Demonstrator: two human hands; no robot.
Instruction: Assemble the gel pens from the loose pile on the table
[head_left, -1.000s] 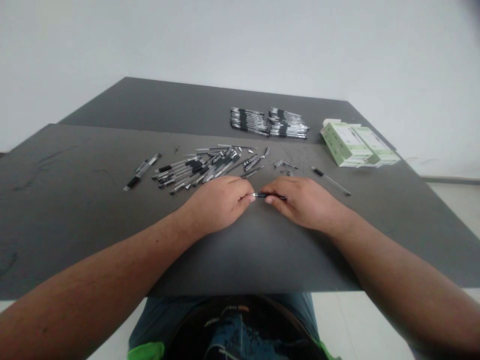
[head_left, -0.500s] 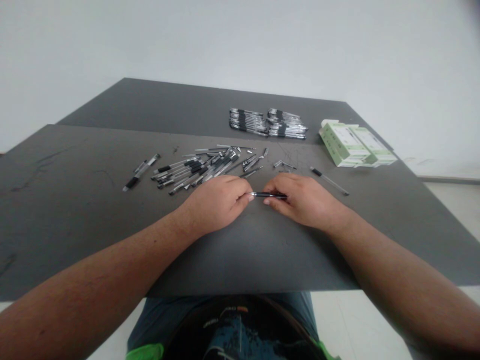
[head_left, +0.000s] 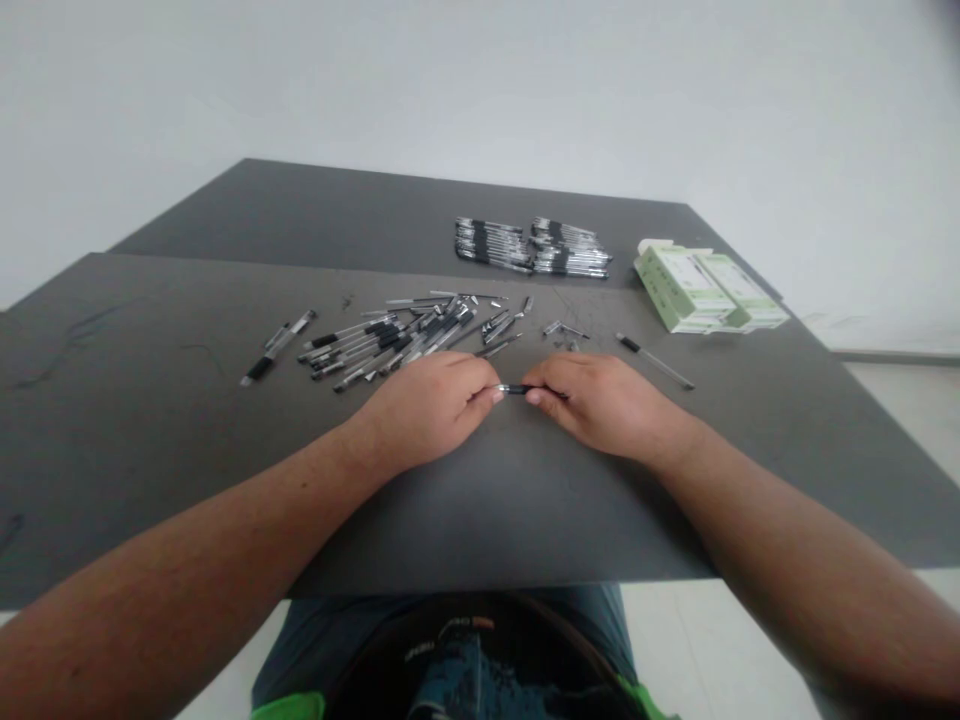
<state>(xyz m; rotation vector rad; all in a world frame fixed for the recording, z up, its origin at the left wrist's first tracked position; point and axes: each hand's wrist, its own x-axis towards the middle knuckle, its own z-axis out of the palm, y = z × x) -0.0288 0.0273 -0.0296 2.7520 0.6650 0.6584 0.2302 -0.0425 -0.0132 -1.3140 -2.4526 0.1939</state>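
Note:
Both my hands rest on the dark grey table (head_left: 150, 420) and meet at its middle. My left hand (head_left: 431, 405) is closed, pinching the left end of a black pen (head_left: 515, 389). My right hand (head_left: 600, 400) is closed on the pen's right end, so only a short piece of it shows between my fingertips. Just beyond my left hand lies a loose heap of pens and pen parts (head_left: 405, 335). A single pen (head_left: 654, 361) lies just past my right hand.
Two neat stacks of pens (head_left: 529, 247) lie at the back of the table. Two green and white boxes (head_left: 705, 288) stand at the right rear. One stray pen (head_left: 276, 346) lies left of the heap. The table's front edge runs just above my lap.
My hands have drawn closer together along the pen, so less of it shows between my fingertips than half a second ago. The view has shifted slightly.

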